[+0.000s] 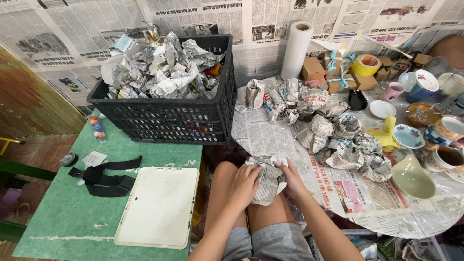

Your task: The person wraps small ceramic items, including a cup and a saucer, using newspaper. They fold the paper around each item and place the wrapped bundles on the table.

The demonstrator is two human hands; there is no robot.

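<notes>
Over the person's bare knees, seen from the head camera, both hands close around a crumpled bundle of printed newspaper (267, 180). That bundle is the landmark for everything else. The left hand (243, 186) wraps its fingers over the bundle's left face; the right hand (291, 180) cups its right side from behind, fingers curled shut on the paper (what is inside the wrapping cannot be seen).

Left of the bundle, on a green tabletop (63, 212), lies a flat cream plastic tray (158, 205), and farther left a black strap (104, 178). Up and left of the bundle stands a black slatted plastic crate (169, 113) heaped with more crumpled newspaper. Up and right of the bundle, a newspaper-covered table (263, 137) holds a pile of similar paper wads (338, 140), a white paper roll (296, 48), small brown gift boxes with blue ribbon (338, 72), and painted ceramic cups and bowls (425, 130).

Handling this well probably means keeping both palms under the bundle, low over the lap, and peeling or folding paper gently rather than squeezing, since the contents may be fragile.
</notes>
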